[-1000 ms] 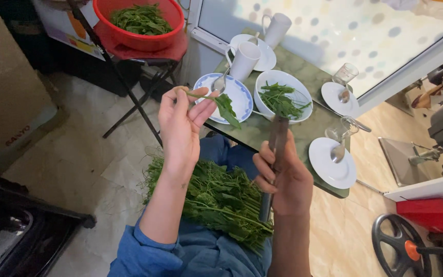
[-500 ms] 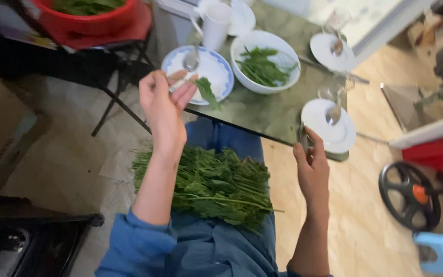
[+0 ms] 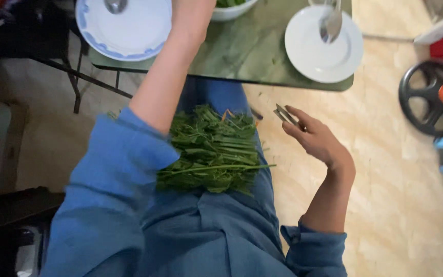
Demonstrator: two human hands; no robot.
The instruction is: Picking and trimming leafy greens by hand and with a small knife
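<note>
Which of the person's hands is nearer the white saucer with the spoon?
Right. The right hand sits just below the white saucer, off the table; the left arm reaches up past the frame's top edge.

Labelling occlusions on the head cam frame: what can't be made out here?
- Left hand: cut off by the top edge above the wrist; whatever it holds is unseen.
- White bowl: only its rim shows, the rest cut off at the top edge.
- Knife: the right hand hides all but one end.
- Spoon on the blue-rimmed plate: cropped at the top.
</note>
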